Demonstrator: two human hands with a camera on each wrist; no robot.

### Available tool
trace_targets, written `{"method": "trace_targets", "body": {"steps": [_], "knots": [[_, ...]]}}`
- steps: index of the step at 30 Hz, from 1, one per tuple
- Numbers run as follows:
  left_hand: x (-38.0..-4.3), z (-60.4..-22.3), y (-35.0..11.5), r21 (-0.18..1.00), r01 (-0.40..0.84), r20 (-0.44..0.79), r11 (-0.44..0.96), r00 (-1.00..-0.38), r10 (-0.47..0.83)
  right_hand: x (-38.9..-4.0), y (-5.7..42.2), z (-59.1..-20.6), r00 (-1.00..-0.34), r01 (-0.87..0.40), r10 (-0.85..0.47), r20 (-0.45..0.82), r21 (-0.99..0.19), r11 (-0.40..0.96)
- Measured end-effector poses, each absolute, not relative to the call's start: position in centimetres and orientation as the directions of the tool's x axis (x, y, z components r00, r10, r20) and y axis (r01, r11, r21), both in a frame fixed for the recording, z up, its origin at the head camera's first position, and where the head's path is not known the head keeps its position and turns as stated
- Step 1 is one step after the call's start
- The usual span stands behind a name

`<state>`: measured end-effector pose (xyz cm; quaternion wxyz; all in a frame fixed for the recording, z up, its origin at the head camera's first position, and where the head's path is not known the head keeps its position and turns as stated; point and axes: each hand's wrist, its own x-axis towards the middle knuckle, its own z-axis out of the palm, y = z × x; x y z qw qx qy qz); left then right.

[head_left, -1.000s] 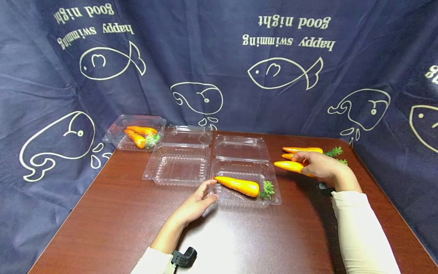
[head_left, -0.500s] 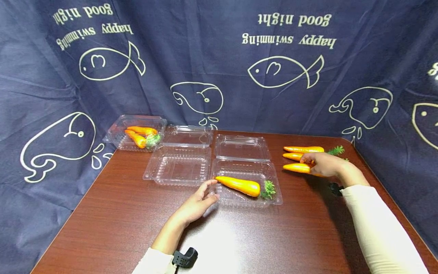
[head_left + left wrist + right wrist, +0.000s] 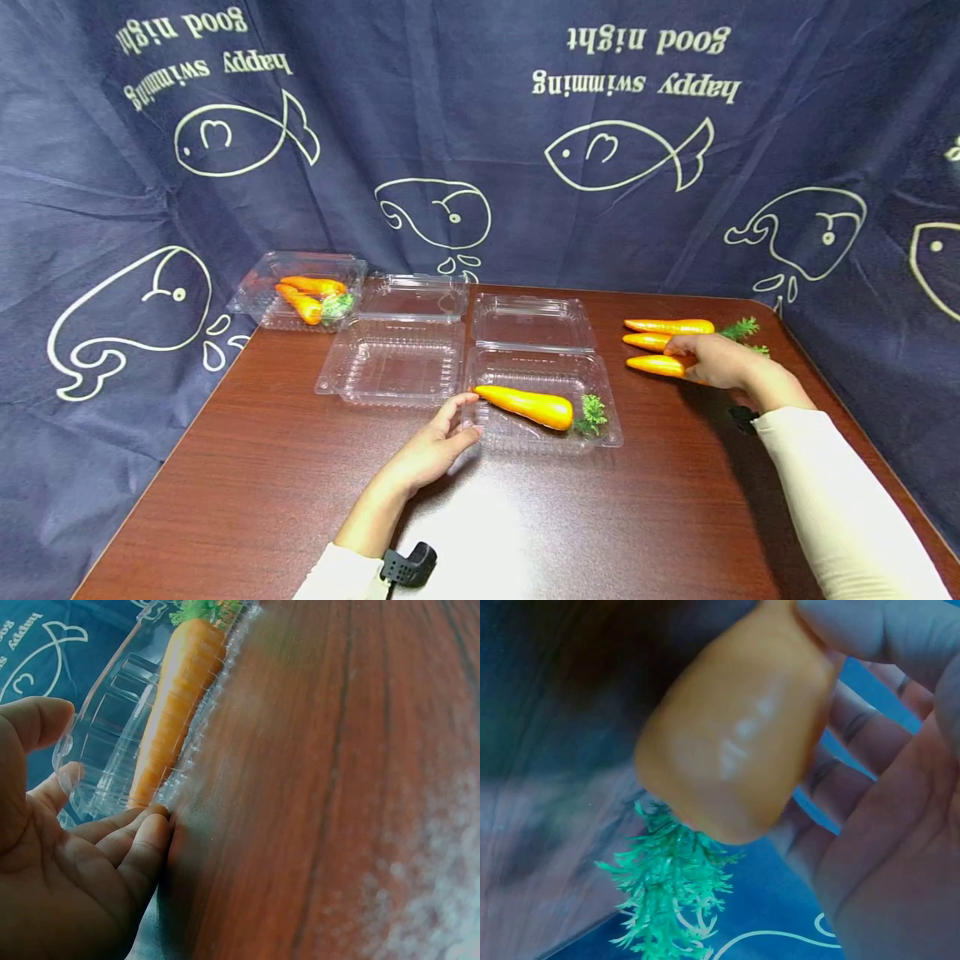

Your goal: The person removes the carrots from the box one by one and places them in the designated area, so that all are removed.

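My left hand (image 3: pixel 429 452) holds the left edge of a hinged clear plastic container (image 3: pixel 532 360), its thumb and fingertips at the rim. One orange toy carrot (image 3: pixel 531 407) with a green leafy top lies in that container, and the left wrist view shows this carrot (image 3: pixel 180 694) through the ribbed wall. At the right of the table my right hand (image 3: pixel 712 358) holds another carrot (image 3: pixel 654 365). In the right wrist view the thumb presses on the narrower part of the held carrot (image 3: pixel 727 735), whose leaves hang free. Two more carrots, an upper carrot (image 3: pixel 667 326) and a middle carrot (image 3: pixel 645 341), lie just behind.
Left of the carrot's container stands a second clear container (image 3: pixel 397 321) with its lid folded back. At the back left, a closed container (image 3: pixel 258 292) has carrots inside. The brown table (image 3: pixel 585 525) meets a dark blue printed curtain (image 3: pixel 480 108) behind and at both sides.
My right hand has shifted to the right with its carrot and now stays beside the other two carrots. The left hand keeps its place at the container's edge.
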<state>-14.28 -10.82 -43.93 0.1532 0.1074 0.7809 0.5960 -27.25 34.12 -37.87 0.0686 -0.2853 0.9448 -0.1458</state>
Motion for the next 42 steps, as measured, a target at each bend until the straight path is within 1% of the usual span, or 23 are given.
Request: {"method": "trace_targets", "body": {"steps": [5,11,18,27,42], "knots": [[-14.3,-44.0,-10.8,0.968,-0.011,-0.102,0.252,-0.931,0.351,-27.3,34.3,-37.8,-0.826,-0.527,-0.563,-0.032,-0.309,0.791],[-14.3,-44.0,-10.7,0.966,-0.012,-0.105,0.26,-0.932,0.347,-27.4,34.4,-37.8,-0.816,-0.554,-0.578,-0.011,-0.272,0.787],[-14.2,-43.8,-10.7,0.963,-0.011,-0.104,0.27,-0.937,0.333,-27.1,34.4,-38.2,-0.845,-0.512,-0.534,0.003,-0.287,0.809],[-14.4,-43.9,-10.5,0.973,0.003,-0.081,0.232,-0.933,0.35,-27.3,34.6,-38.6,-0.855,-0.503,-0.519,0.016,-0.27,0.821],[-14.3,-43.7,-10.6,0.967,0.006,-0.083,0.254,-0.937,0.338,-27.5,34.9,-38.8,-0.881,-0.465,-0.471,0.04,-0.251,0.849]]}}
